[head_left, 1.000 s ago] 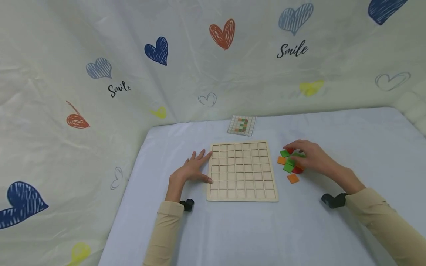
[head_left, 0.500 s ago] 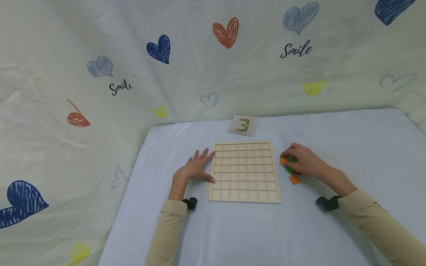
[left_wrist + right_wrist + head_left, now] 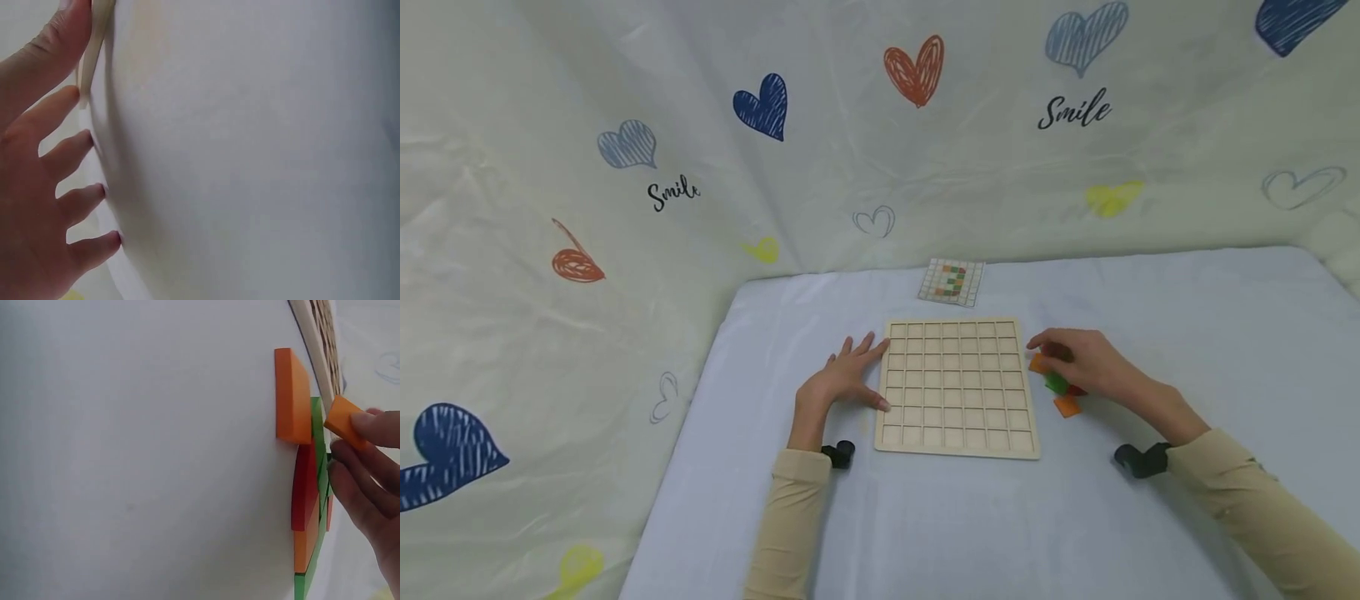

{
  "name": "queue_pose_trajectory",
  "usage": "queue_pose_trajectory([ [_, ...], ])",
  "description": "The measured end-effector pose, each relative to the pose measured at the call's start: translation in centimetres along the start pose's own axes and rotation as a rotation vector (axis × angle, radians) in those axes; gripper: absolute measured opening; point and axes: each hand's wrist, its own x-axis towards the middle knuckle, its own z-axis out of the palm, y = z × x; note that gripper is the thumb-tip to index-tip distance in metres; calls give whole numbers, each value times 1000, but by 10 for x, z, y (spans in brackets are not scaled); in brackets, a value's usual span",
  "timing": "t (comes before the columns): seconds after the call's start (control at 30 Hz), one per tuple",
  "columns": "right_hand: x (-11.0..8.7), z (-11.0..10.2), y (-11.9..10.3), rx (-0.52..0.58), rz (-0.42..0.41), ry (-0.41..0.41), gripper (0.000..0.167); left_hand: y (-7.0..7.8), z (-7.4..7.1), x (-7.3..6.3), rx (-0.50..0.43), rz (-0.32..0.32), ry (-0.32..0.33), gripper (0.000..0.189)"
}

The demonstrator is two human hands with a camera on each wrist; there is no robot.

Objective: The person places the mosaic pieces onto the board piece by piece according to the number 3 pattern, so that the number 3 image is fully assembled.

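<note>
A pale wooden grid board [image 3: 958,387] lies flat on the white-covered table, its square cells bare. Along its left edge rests my left hand [image 3: 842,377], fingers spread, thumb and index finger touching the rim; the left wrist view shows the board's edge [image 3: 97,47] beside the thumb. My right hand [image 3: 1093,362] is over a small heap of coloured tiles right of the board. Between its thumb and fingers it pinches an orange square tile [image 3: 344,422]. Below lie a red tile [image 3: 304,487], green tiles [image 3: 317,437] and another orange tile [image 3: 292,397], partly hidden by the hand in the head view.
Behind the board lies a printed pattern card [image 3: 951,282] showing orange, green and red squares on a grid. A pale curtain [image 3: 820,167] with hearts and lettering hangs at the table's back and left. Each wrist bears a small black camera [image 3: 1142,460].
My right hand has shifted slightly left and down over the heap, and now has an orange tile lifted in its fingertips. The left hand stays at the board's edge. The head view drifts slightly.
</note>
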Motion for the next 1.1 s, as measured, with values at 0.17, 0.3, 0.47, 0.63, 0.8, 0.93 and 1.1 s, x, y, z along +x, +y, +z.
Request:
queue_pose_trajectory([
  [0.17, 3, -4, -7, 46, 14, 25, 22, 0, 0, 0, -13, -4, 9, 114],
  [0.3, 8, -6, -16, 118, 55, -7, 17, 0, 1, -2, -17, -25, 13, 114],
  [0.47, 17, -9, -25, 227, 147, -55, 19, 5, 2, -3, -20, -21, 29, 114],
  [0.63, 25, -8, -31, 295, 159, -78, 27, 8, 4, -2, -21, -22, 33, 114],
  [0.8, 36, 0, -41, 289, 161, -92, 31, 7, 6, -4, -17, -37, 32, 114],
  [0.93, 45, 4, -50, 261, 155, -81, 32, 6, 7, -4, -21, -36, 36, 114],
  [1.1, 56, 9, -56, 272, 177, -79, 32, 7, 5, -3, -25, -35, 39, 113],
])
